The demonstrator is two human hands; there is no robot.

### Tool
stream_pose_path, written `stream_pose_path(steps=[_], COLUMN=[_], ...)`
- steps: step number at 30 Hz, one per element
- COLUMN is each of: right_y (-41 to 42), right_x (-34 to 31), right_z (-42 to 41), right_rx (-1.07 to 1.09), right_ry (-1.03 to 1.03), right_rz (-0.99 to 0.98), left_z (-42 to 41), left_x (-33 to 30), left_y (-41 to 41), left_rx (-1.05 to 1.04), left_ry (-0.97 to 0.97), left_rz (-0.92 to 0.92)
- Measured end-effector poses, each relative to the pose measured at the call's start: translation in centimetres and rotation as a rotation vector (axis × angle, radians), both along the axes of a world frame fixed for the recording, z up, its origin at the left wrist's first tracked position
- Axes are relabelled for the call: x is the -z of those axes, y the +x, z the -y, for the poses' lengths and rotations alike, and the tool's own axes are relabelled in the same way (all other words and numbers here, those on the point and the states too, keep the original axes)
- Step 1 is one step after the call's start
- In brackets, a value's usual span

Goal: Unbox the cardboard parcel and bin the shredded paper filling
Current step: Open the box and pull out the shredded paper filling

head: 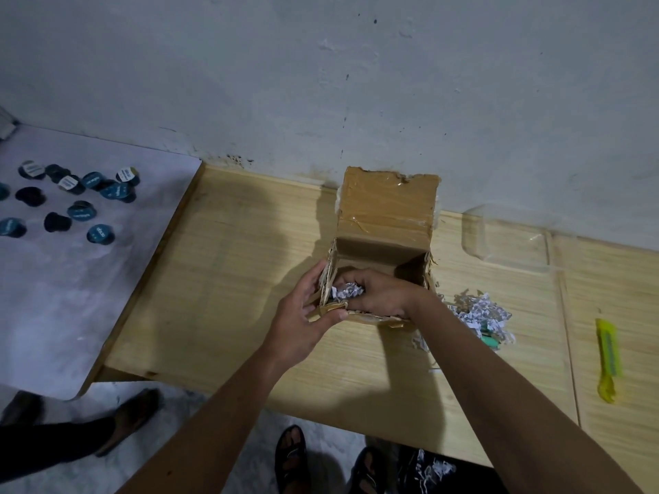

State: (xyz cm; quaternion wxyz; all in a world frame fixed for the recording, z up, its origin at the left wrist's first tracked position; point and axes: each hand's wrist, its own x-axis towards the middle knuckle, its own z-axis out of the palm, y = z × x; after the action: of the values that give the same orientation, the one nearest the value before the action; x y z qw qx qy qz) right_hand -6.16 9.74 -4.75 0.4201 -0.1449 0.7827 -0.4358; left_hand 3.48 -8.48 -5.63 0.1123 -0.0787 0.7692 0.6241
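A small brown cardboard parcel [385, 226] stands open on the wooden table, its taped lid flap raised against the wall. My left hand [303, 315] grips the parcel's near left corner from outside. My right hand [378, 294] reaches inside the box, fingers closed on a clump of white shredded paper [347, 292]. A loose pile of shredded paper [481, 315] lies on the table right of the box, partly covering something green. Below the table edge, more shreds [431, 468] lie in a dark bin or bag.
A yellow box cutter [608, 358] lies at the table's right. A clear plastic tray [506, 237] sits by the wall. Several dark round capsules [82, 197] lie scattered on a white surface at the left. Sandalled feet [292, 454] and another person's foot [132, 418] are on the floor.
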Motion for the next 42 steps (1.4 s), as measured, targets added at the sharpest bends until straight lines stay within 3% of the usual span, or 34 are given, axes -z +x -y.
stream_pose_path(steps=[11, 19, 28, 34, 42], right_y=[0.1, -0.5, 1.7, 4.6, 7.6], right_x=[-0.3, -4.2, -8.0, -8.7, -4.3], right_z=[-0.3, -3.7, -11.6, -17.1, -20.1], right_rx=[0.071, 0.073, 0.301, 0.493, 0.573], right_ry=[-0.104, -0.06, -0.151, -0.159, 0.053], right_rz=[0.06, 0.035, 0.054, -0.005, -0.308], left_z=[0.1, 0.2, -0.5, -1.4, -1.4], left_x=[-0.1, -0.2, -0.4, -0.9, -0.1], left_y=[-0.1, -0.1, 0.2, 0.1, -0.9], left_rx=[0.01, 0.019, 0.009, -0.037, -0.016], left_ry=[-0.014, -0.022, -0.083, -0.227, -0.279], left_rz=[-0.006, -0.01, -0.046, -0.095, -0.134])
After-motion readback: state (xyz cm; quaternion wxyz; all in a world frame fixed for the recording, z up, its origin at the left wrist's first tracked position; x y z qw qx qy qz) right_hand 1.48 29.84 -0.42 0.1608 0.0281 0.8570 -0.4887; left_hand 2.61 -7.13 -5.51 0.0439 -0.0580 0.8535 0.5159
